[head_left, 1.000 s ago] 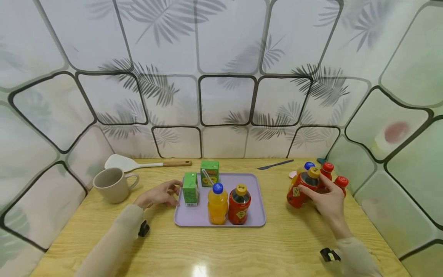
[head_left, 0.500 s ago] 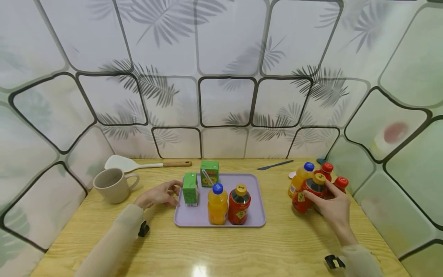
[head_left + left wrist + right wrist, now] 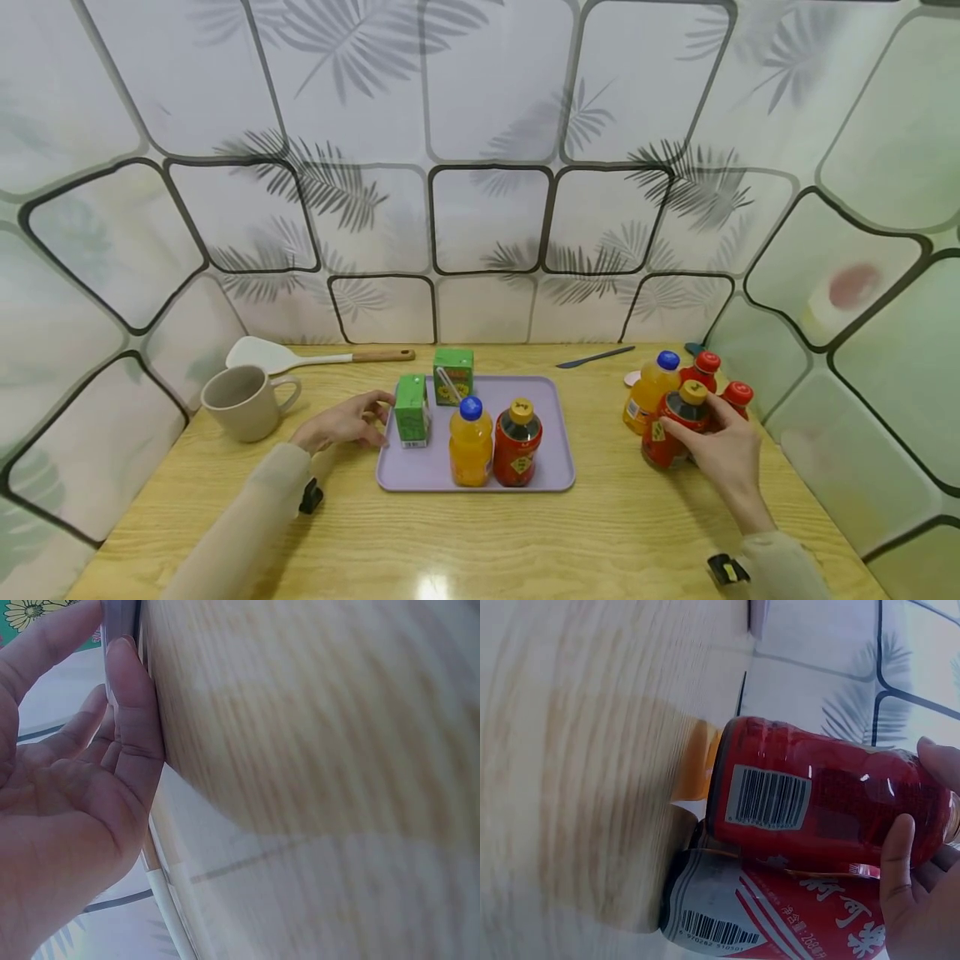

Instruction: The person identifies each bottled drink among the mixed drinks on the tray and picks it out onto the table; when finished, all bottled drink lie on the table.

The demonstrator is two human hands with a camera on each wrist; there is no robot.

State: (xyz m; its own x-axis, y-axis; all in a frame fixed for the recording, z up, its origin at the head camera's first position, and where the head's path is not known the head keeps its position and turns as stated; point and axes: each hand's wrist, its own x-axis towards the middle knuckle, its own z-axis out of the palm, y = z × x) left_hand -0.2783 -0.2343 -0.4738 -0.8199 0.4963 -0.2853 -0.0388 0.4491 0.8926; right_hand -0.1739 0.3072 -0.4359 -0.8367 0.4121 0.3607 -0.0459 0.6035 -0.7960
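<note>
One gold-capped red bottle [image 3: 663, 445] is in the right hand's [image 3: 726, 452] grip near the table's [image 3: 525, 542] right edge. The left hand [image 3: 347, 422], grip loose, touches the tray's [image 3: 420, 471] left rim.

On the tabletop [image 3: 450, 542] we find a tray [image 3: 555, 433] bearing cartons [image 3: 412, 408] at left and rear, two bottles [image 3: 471, 450] in front; to its left, a mug [image 3: 243, 408] before a spatula [image 3: 270, 357]; to its right, clustered bottles [image 3: 671, 408], a knife [image 3: 596, 357] farther back.
</note>
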